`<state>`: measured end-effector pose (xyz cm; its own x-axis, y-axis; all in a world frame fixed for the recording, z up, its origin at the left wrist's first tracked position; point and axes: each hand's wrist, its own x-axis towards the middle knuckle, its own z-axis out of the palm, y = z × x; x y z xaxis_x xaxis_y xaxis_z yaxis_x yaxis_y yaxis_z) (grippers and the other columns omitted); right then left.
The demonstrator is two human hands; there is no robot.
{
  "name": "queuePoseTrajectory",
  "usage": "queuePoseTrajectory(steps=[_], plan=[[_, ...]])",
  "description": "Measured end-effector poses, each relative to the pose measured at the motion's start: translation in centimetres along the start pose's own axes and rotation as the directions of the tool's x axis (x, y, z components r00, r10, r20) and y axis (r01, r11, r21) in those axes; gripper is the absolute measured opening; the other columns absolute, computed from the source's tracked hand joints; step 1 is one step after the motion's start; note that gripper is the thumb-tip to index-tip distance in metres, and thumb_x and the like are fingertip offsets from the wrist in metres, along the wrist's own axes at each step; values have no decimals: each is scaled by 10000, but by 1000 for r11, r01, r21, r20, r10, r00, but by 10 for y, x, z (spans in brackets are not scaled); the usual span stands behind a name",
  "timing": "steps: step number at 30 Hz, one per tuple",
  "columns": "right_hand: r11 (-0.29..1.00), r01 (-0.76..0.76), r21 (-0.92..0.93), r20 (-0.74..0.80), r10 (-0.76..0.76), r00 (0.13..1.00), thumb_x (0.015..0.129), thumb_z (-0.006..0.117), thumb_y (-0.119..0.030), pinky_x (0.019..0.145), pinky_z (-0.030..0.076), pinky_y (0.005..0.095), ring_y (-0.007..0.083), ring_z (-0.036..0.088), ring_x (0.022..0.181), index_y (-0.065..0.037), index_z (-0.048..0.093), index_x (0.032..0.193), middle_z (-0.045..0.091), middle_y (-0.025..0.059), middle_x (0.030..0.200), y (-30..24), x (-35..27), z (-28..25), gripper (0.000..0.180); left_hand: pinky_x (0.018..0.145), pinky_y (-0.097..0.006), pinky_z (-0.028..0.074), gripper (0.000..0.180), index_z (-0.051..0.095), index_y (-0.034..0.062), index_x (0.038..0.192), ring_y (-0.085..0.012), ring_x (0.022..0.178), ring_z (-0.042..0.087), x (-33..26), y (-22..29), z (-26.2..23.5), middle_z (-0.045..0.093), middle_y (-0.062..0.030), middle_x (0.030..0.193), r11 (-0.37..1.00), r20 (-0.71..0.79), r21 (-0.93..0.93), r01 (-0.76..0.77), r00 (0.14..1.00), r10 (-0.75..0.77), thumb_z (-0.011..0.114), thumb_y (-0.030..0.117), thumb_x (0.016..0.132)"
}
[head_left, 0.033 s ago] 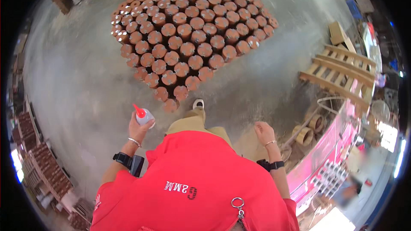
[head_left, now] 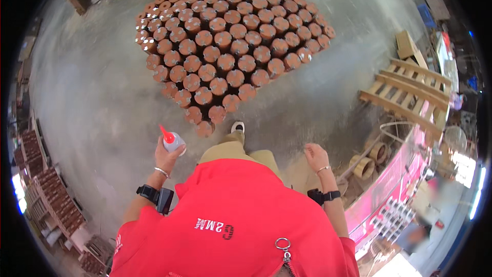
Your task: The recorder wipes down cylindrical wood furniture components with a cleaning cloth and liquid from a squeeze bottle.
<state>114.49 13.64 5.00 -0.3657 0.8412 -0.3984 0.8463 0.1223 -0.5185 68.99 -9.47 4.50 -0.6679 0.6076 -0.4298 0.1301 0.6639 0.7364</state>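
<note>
My left hand (head_left: 165, 159) is wrapped round a small translucent squeeze bottle (head_left: 178, 142) with a long red nozzle. The nozzle points up and away from me, a little to the left. My right hand (head_left: 316, 157) hangs at my right side, its fingers curled in, and nothing shows in it. Ahead of my feet, a large block of reddish-brown cylinders (head_left: 225, 61) stands upright on the floor in close rows. Most tops have small grey marks at their rims; those at the far left have a hole in the middle. Neither hand touches them.
Wooden pallets (head_left: 405, 92) lie to the right, beside a cardboard box (head_left: 406, 44). Yellowish rings (head_left: 362, 167) rest nearer me, next to a pink-sided bench (head_left: 387, 182). Stacks of brown parts (head_left: 57, 200) stand at the left. Another person (head_left: 414, 236) is at the lower right.
The view has shifted slightly, so the cylinders and pallets sit a little lower in it. My hands keep nearly the same pose, the bottle still in the left one.
</note>
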Motion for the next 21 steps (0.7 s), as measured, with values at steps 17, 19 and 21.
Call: queuePoseTrajectory(steps=[17, 19, 21], plan=[[715, 655, -242, 615, -409, 674, 847, 561, -214, 907, 444, 411, 316, 510, 1095, -57, 507, 1175, 526, 148, 1137, -141, 380, 25, 367, 862, -332, 448, 595, 489, 0, 1168, -189, 970, 556, -101, 91, 119, 562, -87, 1068, 806, -492, -429, 407, 643, -586, 796, 131, 675], [652, 721, -235, 652, -444, 614, 839, 564, -187, 922, 439, 399, 309, 495, 1121, -57, 497, 1187, 517, 144, 1155, -150, 402, 44, 378, 870, -330, 445, 586, 489, 2, 1169, -192, 975, 555, -106, 106, 136, 560, -89, 1072, 753, -475, -464, 467, 586, -657, 791, 133, 684], [656, 731, -187, 612, -504, 609, 830, 567, -167, 937, 429, 393, 314, 487, 1131, -51, 480, 1211, 499, 152, 1195, -158, 419, 66, 408, 875, -325, 446, 577, 486, -1, 1176, -191, 986, 553, -101, 121, 146, 558, -91, 1075, 725, -446, -466, 508, 573, -688, 780, 121, 695]])
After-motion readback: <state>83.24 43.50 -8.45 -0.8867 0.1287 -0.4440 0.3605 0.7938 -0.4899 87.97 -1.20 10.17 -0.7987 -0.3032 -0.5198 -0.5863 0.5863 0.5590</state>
